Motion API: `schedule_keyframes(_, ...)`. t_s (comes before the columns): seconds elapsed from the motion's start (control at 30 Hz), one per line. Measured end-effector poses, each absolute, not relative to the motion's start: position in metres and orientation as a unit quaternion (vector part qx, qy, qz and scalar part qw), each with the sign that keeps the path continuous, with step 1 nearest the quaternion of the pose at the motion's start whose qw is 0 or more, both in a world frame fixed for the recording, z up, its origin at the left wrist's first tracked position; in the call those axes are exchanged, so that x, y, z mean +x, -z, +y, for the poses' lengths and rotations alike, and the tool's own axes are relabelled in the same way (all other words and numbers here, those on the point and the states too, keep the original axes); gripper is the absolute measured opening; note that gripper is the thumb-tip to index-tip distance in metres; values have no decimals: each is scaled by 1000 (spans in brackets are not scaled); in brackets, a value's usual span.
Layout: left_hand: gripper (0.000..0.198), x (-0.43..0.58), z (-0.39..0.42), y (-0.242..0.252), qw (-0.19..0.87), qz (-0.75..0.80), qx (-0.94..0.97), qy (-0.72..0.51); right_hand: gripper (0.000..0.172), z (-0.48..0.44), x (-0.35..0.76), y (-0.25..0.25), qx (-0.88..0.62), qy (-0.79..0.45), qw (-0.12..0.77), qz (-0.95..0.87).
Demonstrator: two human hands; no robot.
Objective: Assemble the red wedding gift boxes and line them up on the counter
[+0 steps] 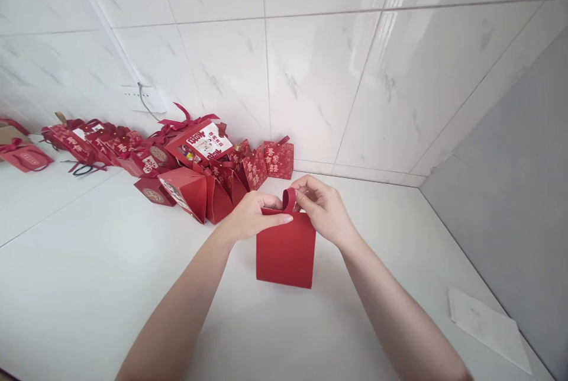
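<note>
A plain red gift box (285, 255) stands upright on the white table in front of me. My left hand (256, 214) pinches its top edge, thumb on the near face and fingers behind. A dark red ribbon (289, 199) curves up in a loop from the top of the box. My right hand (323, 208) closes thumb and fingers on the right side of this loop. Its lower fingers are partly hidden behind the box.
A pile of red gift boxes (183, 183) with ribbons lies at the back left against the tiled wall. Farther left are black scissors (83, 170) and more boxes. A white sheet (486, 328) lies at the right edge, beside a grey panel (506, 191).
</note>
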State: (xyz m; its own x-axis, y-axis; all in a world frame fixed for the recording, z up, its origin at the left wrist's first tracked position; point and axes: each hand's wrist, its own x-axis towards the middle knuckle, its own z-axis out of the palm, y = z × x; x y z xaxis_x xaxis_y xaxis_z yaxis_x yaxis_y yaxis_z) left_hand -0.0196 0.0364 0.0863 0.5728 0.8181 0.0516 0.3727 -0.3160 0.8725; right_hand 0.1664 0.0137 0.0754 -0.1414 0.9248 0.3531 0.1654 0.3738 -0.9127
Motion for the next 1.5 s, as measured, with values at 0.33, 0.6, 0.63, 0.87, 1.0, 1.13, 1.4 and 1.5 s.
schedule_keyframes(0.33,24,-18,38,-84,345,420,790,-284,48,8,179,-86,-329,-252,417,-809)
schedule_keyframes(0.6,28,-21,43,-77,321,435,813,-216,23,8,201,-92,-365,-195,331,-848)
schedule_keyframes(0.63,29,-21,43,-77,323,438,812,-211,21,9,205,-92,-385,-199,327,-840)
schedule_keyframes(0.87,33,-21,43,-79,351,452,795,-203,15,13,223,-92,-420,-272,299,-813)
schedule_keyframes(1.0,31,-24,43,-83,361,425,809,-189,9,13,225,-91,-412,-282,285,-818)
schedule_keyframes(1.13,33,-27,44,-85,365,420,811,-180,8,14,223,-88,-415,-287,283,-816)
schedule_keyframes(1.4,31,-29,47,-82,373,424,807,-174,13,16,222,-86,-404,-330,305,-797)
schedule_keyframes(1.5,33,-28,47,-81,374,424,805,-180,14,14,221,-88,-429,-332,308,-781)
